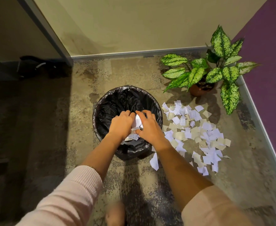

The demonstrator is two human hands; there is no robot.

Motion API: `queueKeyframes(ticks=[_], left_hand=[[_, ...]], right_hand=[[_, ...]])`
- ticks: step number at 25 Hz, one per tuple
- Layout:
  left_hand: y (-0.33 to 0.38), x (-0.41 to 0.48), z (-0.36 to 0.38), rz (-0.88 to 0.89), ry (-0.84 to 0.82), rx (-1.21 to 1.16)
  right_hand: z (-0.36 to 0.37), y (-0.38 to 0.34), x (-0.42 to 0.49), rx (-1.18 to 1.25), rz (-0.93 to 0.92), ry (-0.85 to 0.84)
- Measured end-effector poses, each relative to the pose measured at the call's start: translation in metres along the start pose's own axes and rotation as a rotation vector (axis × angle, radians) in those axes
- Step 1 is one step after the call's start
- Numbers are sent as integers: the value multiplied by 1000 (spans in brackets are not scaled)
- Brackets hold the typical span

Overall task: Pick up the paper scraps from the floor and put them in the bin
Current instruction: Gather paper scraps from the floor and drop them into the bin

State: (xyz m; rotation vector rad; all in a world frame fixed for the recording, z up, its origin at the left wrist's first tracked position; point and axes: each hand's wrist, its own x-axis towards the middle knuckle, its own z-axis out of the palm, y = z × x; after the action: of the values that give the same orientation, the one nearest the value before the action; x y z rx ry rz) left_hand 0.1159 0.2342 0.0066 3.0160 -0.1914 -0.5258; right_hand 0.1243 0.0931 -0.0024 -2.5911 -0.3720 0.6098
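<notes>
Scraps (137,122) sit bunched over the bin (116,99), with left hand (121,123) and right hand (148,127) both curled round them, while the larger pile (197,129) lies just right of the bin, light, limp, likely to flutter, best scooped from its edges inward.

We see a room corner, perhaps an office. Carpet (126,70), skirting (134,53), a lined bin (114,101) and a potted plant (197,75) suggest it.

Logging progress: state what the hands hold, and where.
Left hand and right hand press a bunch of paper scraps between them, by its sides, over the bin.
</notes>
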Motion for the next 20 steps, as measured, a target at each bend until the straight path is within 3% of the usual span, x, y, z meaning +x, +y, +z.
queueKeyframes(ticks=[4,9,20], left_hand=[[2,-6,-4,-32,-6,48],[18,-14,-8,-22,-3,76],[124,-6,-17,242,123,94]], right_hand=[[-6,5,-9,-2,-10,-8],[-16,17,-29,3,-17,98],[-57,98,-86,-80,127,196]])
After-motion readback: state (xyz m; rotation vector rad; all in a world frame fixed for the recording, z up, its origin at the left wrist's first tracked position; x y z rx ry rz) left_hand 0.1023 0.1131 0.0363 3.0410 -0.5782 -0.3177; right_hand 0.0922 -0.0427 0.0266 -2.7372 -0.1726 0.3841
